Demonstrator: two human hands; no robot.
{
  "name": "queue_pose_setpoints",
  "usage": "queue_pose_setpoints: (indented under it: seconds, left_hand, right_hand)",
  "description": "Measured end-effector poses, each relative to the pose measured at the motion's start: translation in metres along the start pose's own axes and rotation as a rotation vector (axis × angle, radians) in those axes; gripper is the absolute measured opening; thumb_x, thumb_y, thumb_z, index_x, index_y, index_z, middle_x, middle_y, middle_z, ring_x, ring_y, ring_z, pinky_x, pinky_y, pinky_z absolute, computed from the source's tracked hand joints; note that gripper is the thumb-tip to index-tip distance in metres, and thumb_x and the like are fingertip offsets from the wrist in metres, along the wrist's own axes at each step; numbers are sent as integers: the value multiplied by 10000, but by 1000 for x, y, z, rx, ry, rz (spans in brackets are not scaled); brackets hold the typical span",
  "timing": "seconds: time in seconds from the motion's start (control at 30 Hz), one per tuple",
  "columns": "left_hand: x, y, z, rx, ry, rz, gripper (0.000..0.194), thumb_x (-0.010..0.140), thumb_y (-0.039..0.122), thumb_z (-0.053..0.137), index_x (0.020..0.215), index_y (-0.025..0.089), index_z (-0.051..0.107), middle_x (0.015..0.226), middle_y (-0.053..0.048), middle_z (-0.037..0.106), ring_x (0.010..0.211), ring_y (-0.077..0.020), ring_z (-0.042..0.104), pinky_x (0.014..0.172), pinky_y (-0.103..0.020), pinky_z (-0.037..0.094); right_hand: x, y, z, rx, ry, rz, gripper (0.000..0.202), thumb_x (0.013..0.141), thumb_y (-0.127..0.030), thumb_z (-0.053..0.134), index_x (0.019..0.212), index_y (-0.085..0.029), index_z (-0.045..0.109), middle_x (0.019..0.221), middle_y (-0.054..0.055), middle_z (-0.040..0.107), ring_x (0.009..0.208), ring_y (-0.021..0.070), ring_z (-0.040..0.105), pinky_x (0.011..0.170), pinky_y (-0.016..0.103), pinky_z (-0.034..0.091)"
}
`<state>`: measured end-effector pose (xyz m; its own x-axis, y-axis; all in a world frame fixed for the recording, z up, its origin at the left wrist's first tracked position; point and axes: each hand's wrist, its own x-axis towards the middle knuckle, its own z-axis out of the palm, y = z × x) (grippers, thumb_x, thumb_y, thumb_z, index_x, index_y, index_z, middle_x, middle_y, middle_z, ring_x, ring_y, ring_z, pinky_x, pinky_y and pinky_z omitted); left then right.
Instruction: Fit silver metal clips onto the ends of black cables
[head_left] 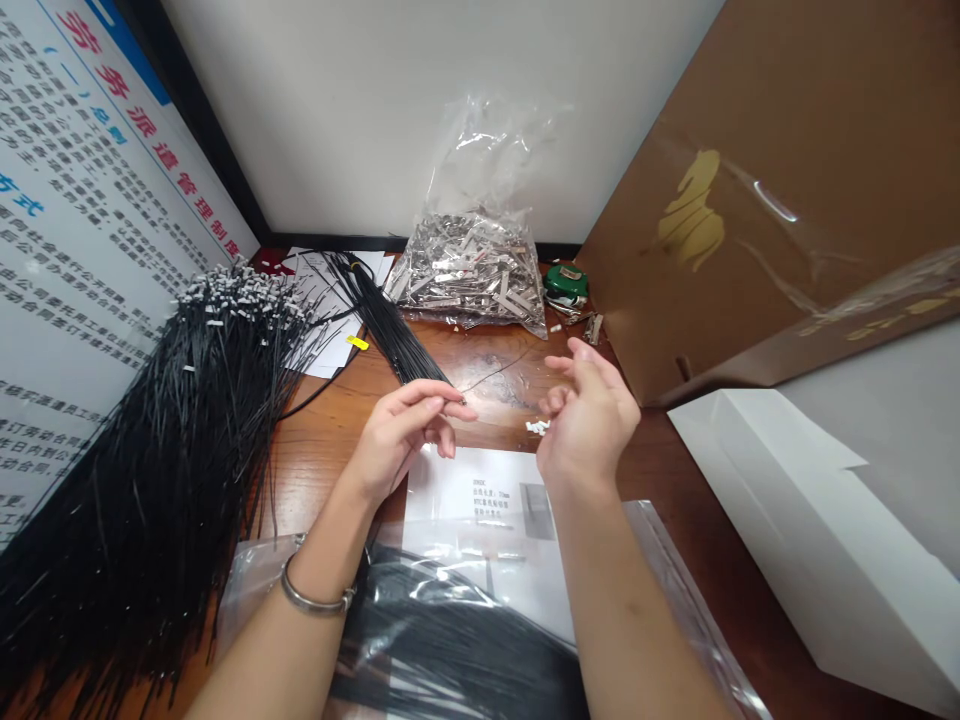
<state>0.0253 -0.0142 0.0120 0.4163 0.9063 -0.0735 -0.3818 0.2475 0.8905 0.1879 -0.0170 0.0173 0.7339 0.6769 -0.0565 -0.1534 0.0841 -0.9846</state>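
My left hand [409, 432] has its thumb and fingers pinched together on the end of a thin black wire [499, 375]. The wire runs up and right over the table from those fingertips. My right hand [591, 415] is raised over the table with loosely curled fingers, some of them apart, and nothing shows in them. Just left of its palm lies a small heap of white pieces [536, 427]. Beyond my left hand, a bundle of black wires [394, 335] stretches toward the back. A printed sheet [442, 480] lies between my forearms.
At left rises a large pile of black wires [150, 440] with white ends. A clear bag of metal strips [472, 265] stands against the back panel, beside a green tape measure [566, 283]. A brown box [750, 200] and white box [795, 500] flank the right; bagged wires [450, 620] lie in front.
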Motion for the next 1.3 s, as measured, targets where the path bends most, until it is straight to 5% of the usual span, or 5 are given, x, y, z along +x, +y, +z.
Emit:
queue_pose_setpoints:
  seconds: [0.23,0.4,0.73,1.03,1.3]
  left_hand:
    - [-11,27,-43,-300,315,379,147,810,266,616,866,370,703,1066,109,724,553,-63,528,499,-203,393]
    - [-26,52,-82,-208,574,742,187,906,428,511,1023,399,654,1163,134,672,876,-71,622,570,-162,404]
    - [-7,39,-62,-137,609,395,534,783,706,446,955,239,642,958,-58,713,544,-110,554,479,-233,405]
    - [1,1,-40,1099,429,235,188,818,266,570,953,190,678,898,-62,719,808,-193,609,761,-321,443]
    - [2,4,-33,1491,458,90,263,816,443,587,714,218,674,762,-64,692,802,-260,567,743,-375,361]
  right_hand:
    - [9,-18,-25,-700,-102,-179,175,732,-272,574,792,-169,701,726,75,694,646,208,605,648,338,446]
    - [19,-22,-39,-1065,-320,-43,75,643,-273,642,636,-231,703,690,63,713,640,236,612,573,335,411]
    - [23,3,-40,-1180,-458,-84,104,648,-242,642,571,-247,712,651,78,707,629,231,617,562,331,401]
    - [20,2,-30,-1036,-386,-207,194,793,-308,540,801,-188,693,823,87,696,763,223,615,711,339,416]
    - [22,5,-31,-1044,-355,-268,214,812,-293,546,923,-201,704,880,69,696,827,235,609,782,367,392]
